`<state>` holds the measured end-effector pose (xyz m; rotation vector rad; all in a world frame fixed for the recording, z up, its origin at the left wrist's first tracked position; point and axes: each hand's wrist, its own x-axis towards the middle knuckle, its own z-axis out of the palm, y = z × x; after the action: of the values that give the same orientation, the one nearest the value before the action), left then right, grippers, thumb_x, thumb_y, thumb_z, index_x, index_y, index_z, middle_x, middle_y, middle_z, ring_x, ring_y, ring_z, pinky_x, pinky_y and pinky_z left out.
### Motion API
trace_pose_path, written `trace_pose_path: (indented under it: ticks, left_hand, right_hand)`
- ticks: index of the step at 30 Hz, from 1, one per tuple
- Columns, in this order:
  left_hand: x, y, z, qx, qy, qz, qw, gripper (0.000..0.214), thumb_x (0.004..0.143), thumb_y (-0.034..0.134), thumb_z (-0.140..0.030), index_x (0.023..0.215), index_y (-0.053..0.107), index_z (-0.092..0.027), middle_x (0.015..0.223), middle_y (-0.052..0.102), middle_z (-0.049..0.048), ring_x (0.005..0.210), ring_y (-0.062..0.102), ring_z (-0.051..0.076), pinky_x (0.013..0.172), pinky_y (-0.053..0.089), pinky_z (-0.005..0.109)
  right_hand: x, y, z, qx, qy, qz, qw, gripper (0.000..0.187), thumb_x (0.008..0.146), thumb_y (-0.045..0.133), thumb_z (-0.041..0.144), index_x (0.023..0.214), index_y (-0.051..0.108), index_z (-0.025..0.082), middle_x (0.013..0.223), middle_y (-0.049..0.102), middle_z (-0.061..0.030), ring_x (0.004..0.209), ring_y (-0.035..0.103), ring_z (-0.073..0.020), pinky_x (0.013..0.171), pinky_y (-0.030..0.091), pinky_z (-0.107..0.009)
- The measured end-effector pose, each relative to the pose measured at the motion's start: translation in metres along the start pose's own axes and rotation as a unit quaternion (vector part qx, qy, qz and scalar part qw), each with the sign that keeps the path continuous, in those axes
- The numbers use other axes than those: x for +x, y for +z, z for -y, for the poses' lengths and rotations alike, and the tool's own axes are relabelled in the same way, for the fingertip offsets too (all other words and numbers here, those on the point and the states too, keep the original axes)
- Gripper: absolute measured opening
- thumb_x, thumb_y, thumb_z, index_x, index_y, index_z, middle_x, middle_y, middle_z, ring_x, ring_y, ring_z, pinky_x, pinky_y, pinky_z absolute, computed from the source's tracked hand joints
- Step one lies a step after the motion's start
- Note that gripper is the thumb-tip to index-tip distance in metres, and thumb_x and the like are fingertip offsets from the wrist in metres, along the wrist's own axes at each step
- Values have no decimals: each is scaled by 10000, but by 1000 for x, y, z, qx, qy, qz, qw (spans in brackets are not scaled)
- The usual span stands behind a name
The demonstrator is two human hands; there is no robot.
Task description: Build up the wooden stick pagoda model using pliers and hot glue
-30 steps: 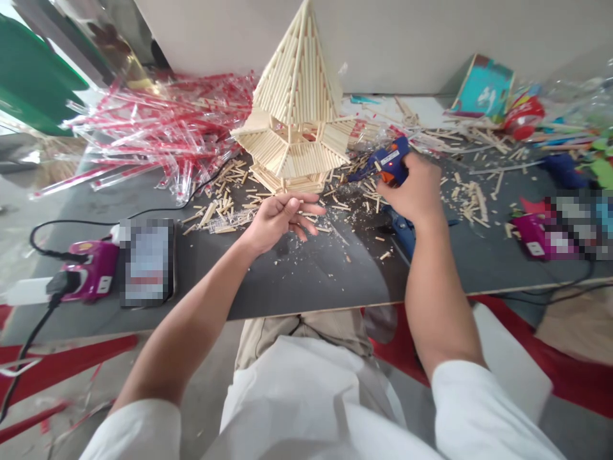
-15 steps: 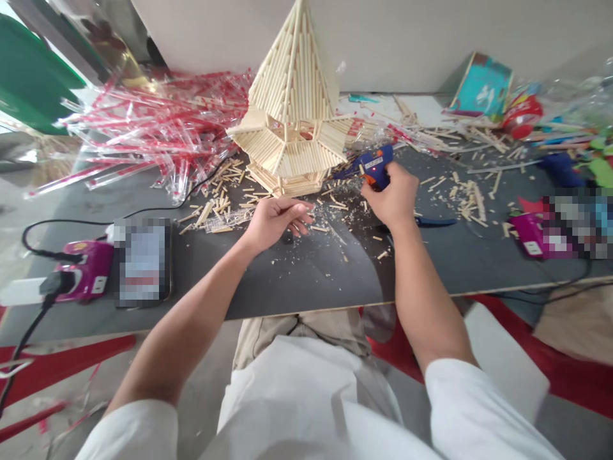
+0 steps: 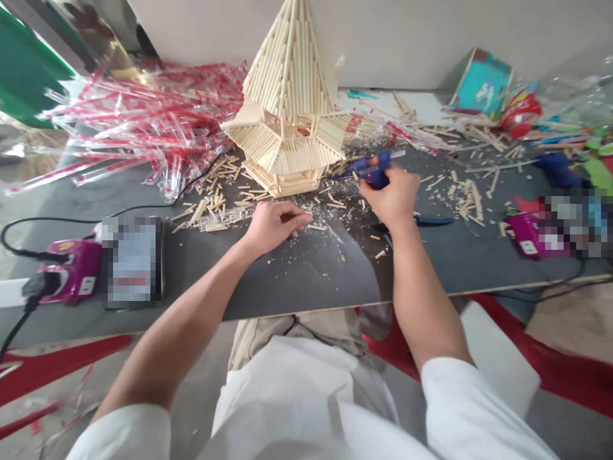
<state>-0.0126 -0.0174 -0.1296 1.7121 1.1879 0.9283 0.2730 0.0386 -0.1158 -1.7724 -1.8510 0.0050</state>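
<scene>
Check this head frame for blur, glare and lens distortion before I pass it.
Head view: the wide-angle lens bows the table edge. Motion blur smears the right hand and the glue gun, while the left hand is sharper. Glare flares off the wrappers at left. The light is even and the shadows soft, and two patches are pixelated.

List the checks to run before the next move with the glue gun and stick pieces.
1. Right hand grips glue gun: ok.
2. Nozzle points toward the stick model base: ok.
3. Left hand holds a piece: cannot tell; its fingertips are down among the loose pieces.
4. Stick model stands upright on table: ok.
5. Glue at the nozzle: cannot tell.
</scene>
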Motion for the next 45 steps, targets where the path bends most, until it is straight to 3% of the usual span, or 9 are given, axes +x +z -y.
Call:
trace_pose_path:
  ticks: [4, 8, 13, 24, 45]
  left_hand:
    - [0, -1, -2, 12, 4, 3, 1000, 326, 898, 764, -509, 822, 785, -192, 690, 757, 18, 554, 715, 162, 563, 551, 248]
    - [0, -2, -2, 31, 5, 6, 999, 325, 913, 745, -500, 831, 791, -188, 699, 758, 8, 563, 718, 153, 582, 545, 239]
    - [0, -2, -4, 46, 3, 8, 999, 316, 910, 740, -486, 821, 781, -185, 685, 753, 4, 557, 708, 148, 600, 543, 242]
    - [0, -1, -1, 52, 18, 9, 998, 303, 919, 738, -455, 789, 764, -183, 664, 745, -4, 544, 692, 133, 610, 536, 235]
    - [0, -1, -2, 56, 18, 8, 998, 299, 925, 732, -464, 819, 777, -188, 676, 750, 3, 559, 694, 140, 590, 509, 248]
  right_hand:
    - [0, 2, 0, 11, -4, 20, 1000, 189, 796, 664, 289, 910, 765, 178, 778, 745, -110, 765, 705, -291, 826, 569, -427]
    - [1, 13, -9, 29, -32, -13, 999, 96, 723, 683, 259, 785, 708, 190, 674, 705, -70, 684, 679, -265, 739, 573, -394]
    - [2, 21, -17, 51, -53, -30, 997, 134, 722, 687, 225, 855, 696, 209, 765, 738, -61, 718, 694, -265, 755, 579, -401]
    - [-2, 9, -5, 97, -126, 9, 987, 198, 789, 655, 118, 914, 701, 266, 1028, 776, -41, 943, 730, -259, 890, 599, -436]
    - [-5, -3, 1, 56, -162, 26, 985, 189, 856, 602, 116, 932, 704, 256, 1086, 773, -46, 972, 732, -256, 892, 585, -413]
